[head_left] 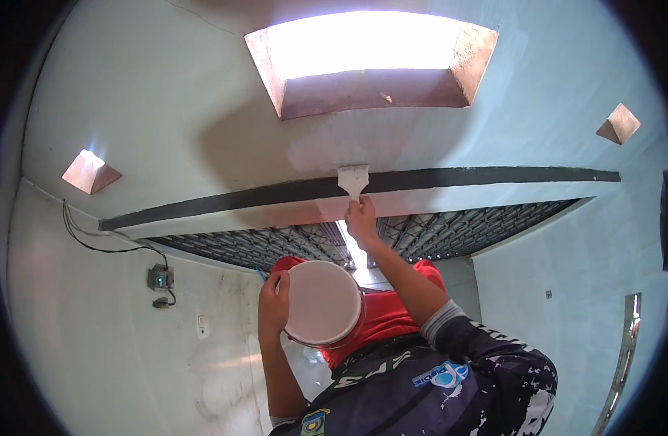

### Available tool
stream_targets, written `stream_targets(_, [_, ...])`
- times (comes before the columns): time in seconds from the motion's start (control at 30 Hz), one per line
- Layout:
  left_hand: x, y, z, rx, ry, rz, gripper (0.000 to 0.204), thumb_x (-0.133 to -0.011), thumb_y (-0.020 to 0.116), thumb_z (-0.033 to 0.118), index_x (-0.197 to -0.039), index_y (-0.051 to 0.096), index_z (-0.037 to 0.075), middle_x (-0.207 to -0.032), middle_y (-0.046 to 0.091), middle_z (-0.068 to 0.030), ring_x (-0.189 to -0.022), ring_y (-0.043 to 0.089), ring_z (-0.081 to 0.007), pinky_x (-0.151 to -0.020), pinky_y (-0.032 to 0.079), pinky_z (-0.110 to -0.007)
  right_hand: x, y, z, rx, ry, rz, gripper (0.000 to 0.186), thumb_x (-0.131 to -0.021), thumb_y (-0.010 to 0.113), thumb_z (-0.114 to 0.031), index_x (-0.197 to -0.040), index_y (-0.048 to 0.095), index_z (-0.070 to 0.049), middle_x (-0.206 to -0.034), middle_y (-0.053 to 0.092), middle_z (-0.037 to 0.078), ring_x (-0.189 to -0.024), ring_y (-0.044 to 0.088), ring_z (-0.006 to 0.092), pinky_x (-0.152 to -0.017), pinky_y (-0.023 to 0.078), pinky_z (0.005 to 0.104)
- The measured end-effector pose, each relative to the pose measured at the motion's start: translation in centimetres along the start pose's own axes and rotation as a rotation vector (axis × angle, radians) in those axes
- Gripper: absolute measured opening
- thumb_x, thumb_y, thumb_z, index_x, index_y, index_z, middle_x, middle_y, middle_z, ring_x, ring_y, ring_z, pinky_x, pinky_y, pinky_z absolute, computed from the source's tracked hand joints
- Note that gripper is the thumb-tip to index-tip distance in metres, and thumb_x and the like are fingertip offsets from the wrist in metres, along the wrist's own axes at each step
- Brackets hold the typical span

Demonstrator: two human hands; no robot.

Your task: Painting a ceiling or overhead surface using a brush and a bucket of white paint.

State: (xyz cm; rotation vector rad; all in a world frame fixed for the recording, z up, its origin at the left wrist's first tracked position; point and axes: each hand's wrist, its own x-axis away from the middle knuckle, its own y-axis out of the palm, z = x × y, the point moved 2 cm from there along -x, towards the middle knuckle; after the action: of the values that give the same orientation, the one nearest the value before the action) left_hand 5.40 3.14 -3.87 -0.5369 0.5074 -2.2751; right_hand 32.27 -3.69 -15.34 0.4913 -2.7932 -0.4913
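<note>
My right hand is closed round the handle of a wide flat paintbrush, white all over. The brush's broad end points up and lies against the dark band that runs across the wall. My left hand grips the left side of a round bucket, thumb and fingers at its rim. White paint shows inside the bucket, which is held in front of my red trousers.
Above the band is a bright skylight-like opening, with small recesses to either side. Below is a dark folding metal gate. Cables lead to an electrical box on the left wall, above a white switch.
</note>
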Motion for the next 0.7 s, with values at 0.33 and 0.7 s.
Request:
stream_targets(0.33, [-0.4,0.1,-0.6,0.033,-0.021,-0.005,0.04,-0.103,0.054,0.035,-0.114,0.066,-0.001,-0.11,0.071,-0.0169,-0.105,0.066,-0.027,-0.093,0.048,-0.035,-0.2,-0.6,-2.2,-0.048,0.142,0.009,0.013,-0.099,0.051,-0.018,-0.104,0.046,-0.007,-0.06,0.044,0.0,-0.042,0.039,0.0091,-0.034,0.026,0.0266])
stream_targets(0.7, [-0.7,0.5,-0.4,0.05,0.026,-0.012,0.039,-0.104,0.053,0.035,-0.114,0.066,0.0,-0.106,0.07,-0.0156,-0.102,0.066,-0.0256,-0.093,0.048,-0.034,-1.2,0.3,2.8,0.183,0.148,0.052,0.016,-0.098,0.051,-0.019,-0.104,0.045,-0.005,-0.063,0.045,0.0,-0.045,0.041,0.0093,-0.034,0.026,0.0279])
